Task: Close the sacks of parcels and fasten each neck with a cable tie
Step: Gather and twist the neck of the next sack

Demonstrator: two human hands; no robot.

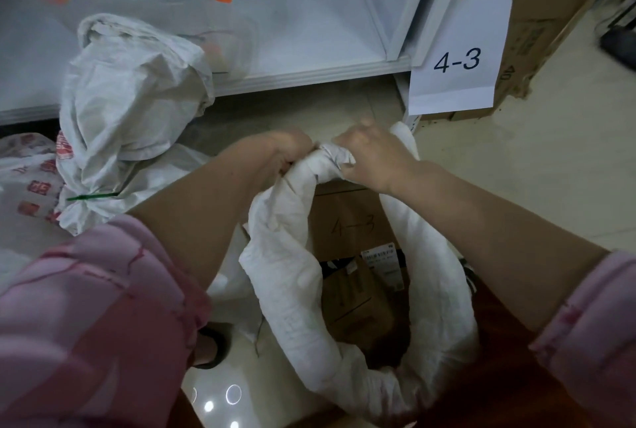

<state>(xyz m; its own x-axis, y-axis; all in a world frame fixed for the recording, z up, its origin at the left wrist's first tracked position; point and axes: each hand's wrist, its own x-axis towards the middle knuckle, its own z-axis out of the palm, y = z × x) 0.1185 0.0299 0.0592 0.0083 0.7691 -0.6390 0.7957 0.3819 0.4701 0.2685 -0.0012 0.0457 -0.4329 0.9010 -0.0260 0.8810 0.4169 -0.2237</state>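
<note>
At left, a tied white sack (134,111) stands upright on the floor, a green cable tie (94,197) lying crosswise at its neck. The left hand (287,148) and right hand (373,157) both grip the far rim of an open sack (285,276); its mouth faces up, showing cardboard parcels (347,235). Fingers are partly hidden in fabric.

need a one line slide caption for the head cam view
Both hands, left and right, gather the rim of an open parcel sack; a sack tied with a green cable tie lies behind.
</note>
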